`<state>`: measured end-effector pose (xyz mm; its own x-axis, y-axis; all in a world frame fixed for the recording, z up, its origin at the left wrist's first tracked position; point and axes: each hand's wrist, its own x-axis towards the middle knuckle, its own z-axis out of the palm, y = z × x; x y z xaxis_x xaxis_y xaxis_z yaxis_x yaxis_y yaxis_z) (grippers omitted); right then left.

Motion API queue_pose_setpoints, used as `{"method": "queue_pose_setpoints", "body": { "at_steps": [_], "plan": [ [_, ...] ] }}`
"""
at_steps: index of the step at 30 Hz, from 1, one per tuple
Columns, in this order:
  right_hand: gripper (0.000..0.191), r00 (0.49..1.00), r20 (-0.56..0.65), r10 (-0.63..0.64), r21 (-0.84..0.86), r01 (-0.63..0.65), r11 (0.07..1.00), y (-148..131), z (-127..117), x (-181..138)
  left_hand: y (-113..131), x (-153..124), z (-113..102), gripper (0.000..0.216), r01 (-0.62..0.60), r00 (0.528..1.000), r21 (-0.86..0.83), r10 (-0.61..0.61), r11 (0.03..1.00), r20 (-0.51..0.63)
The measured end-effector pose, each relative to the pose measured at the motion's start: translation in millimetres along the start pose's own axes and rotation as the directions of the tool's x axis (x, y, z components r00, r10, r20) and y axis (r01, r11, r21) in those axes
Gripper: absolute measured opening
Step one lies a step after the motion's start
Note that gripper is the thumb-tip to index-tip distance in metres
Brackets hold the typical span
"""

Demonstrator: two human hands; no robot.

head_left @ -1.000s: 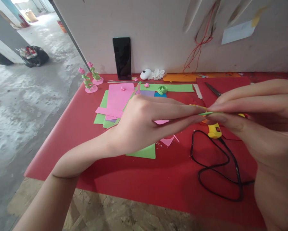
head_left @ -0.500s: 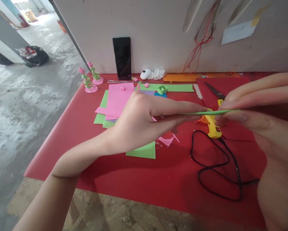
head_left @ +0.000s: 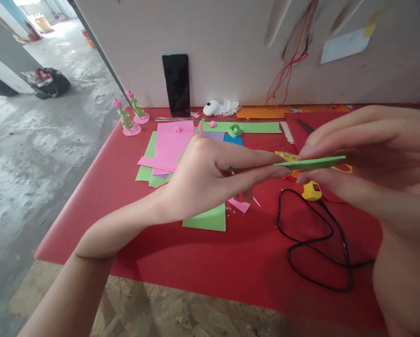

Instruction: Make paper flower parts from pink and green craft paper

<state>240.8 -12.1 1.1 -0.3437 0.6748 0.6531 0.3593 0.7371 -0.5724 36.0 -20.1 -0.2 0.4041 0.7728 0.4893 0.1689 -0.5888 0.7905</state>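
Between my two hands a narrow green paper strip (head_left: 310, 163) is held level above the table, seen almost edge-on. My left hand (head_left: 202, 178) pinches its left part between thumb and fingers. From the right side, my right hand (head_left: 364, 154) pinches the same strip nearer its middle, and the strip's right end shows past the fingertips. Below and behind the right hand lie a yellow glue gun (head_left: 312, 191) with a black cord (head_left: 290, 248) and a pair of scissors (head_left: 304, 125), both partly covered by the hand.
Pink, green and purple paper sheets (head_left: 174, 142) lie behind my left hand, with a rolled green coil (head_left: 235, 131) nearby. Two pink paper flowers on stands (head_left: 130, 128) are at the table's far left corner. A phone (head_left: 176, 84) leans on the back panel. Red paper covers the table (head_left: 231, 262).
My right hand has shifted left along the green strip, closer to my left hand, so more of the strip's right end shows. The view has moved slightly.
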Motion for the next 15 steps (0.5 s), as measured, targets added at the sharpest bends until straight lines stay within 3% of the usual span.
{"method": "queue_pose_setpoints", "body": {
  "at_steps": [7, 15],
  "plan": [
    [0.008, 0.997, -0.063, 0.041, -0.125, -0.049, 0.991, -13, 9, -2, 0, 1, 1, 0.01, -0.037, 0.998, -0.075, 0.041, 0.997, 0.053],
    [0.009, 0.994, -0.107, 0.007, -0.094, -0.017, 0.995, -1, 5, -3, 0, 1, 3, 0.02, 0.065, 0.997, 0.014, -0.066, 0.998, 0.049]
  ]
}}
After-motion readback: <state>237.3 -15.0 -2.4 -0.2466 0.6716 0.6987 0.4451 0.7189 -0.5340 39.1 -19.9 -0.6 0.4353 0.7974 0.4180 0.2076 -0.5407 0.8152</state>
